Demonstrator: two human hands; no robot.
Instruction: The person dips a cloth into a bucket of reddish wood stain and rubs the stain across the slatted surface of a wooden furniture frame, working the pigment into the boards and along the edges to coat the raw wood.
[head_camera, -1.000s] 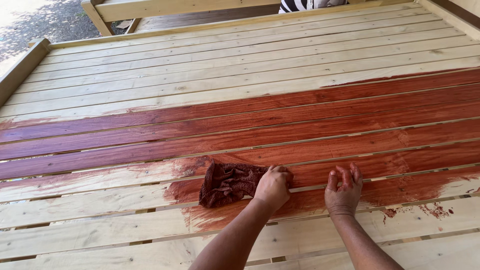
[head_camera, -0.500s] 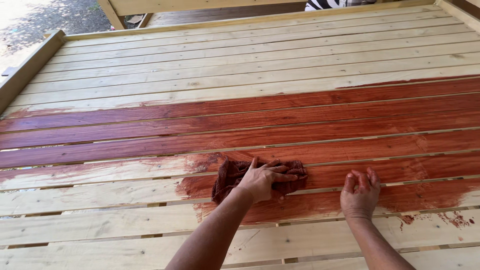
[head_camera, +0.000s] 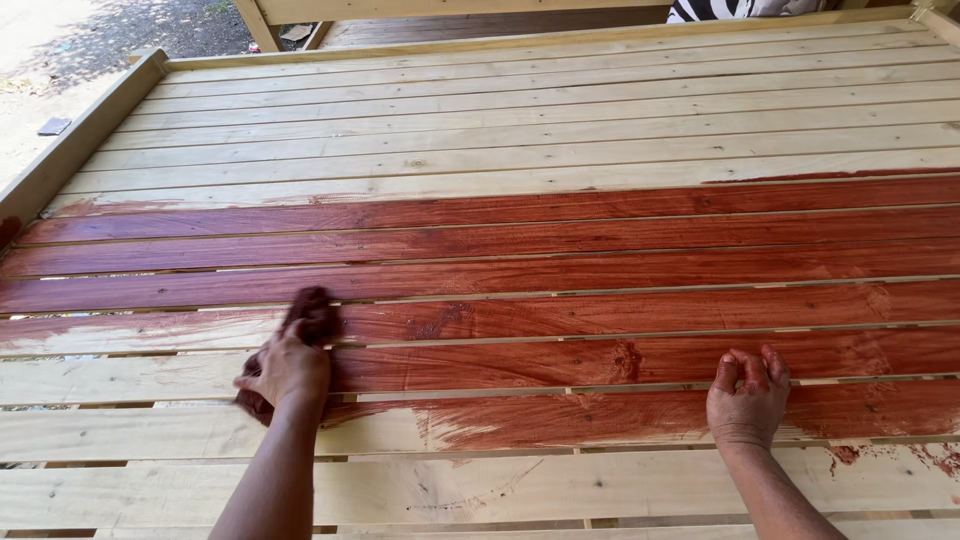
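Note:
My left hand (head_camera: 288, 366) presses a dark, stain-soaked rag (head_camera: 312, 310) flat on the slatted wooden platform (head_camera: 520, 140). The rag pokes out past the fingers and under the palm, on the boundary between stained and bare wood at the lower left. My right hand (head_camera: 748, 396) rests palm down on a red-brown stained slat at the lower right, fingers smeared with stain and slightly spread, holding nothing. The middle slats carry wet red-brown stain (head_camera: 560, 250); the far slats and the nearest ones are bare pale wood.
A raised wooden rim (head_camera: 75, 145) runs along the platform's left side, with gravel ground beyond it. A wooden frame post (head_camera: 258, 20) stands at the back. A person in striped clothing (head_camera: 712, 9) is partly visible at the far edge. Stain drips (head_camera: 850, 455) mark the near right slat.
My left hand has swept the rag to the left along the slats, spreading stain over more wood. The right hand has stayed planted on its slat, and the view has shifted left.

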